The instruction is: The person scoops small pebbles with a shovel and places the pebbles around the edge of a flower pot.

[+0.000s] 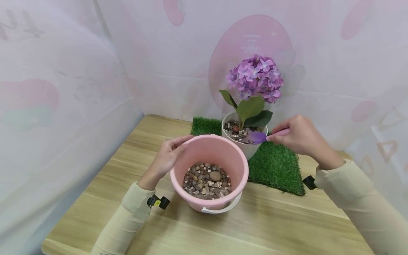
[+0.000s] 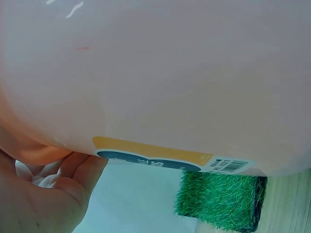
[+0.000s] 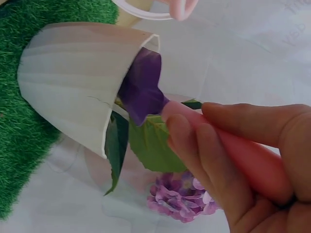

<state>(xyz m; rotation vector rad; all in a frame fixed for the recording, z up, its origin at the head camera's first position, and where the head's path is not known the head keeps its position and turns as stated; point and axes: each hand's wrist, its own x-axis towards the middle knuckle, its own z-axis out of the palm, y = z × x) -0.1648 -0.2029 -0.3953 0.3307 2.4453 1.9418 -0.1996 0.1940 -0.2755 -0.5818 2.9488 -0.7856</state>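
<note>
My left hand grips the rim of a pink bucket at its left side. Small pebbles and one larger stone cover the bucket's bottom. In my right hand is the pink handle of a small trowel. Its purple blade dips just inside the white flowerpot, over the pebbles there. A purple hydrangea with green leaves stands upright in that pot. The left wrist view is mostly filled by the bucket's outer wall, with the left hand at its edge.
The flowerpot stands behind the bucket on a green turf mat. A white bucket handle hangs down at the front. Under everything lies a wooden table, with a pale printed curtain behind and at the left.
</note>
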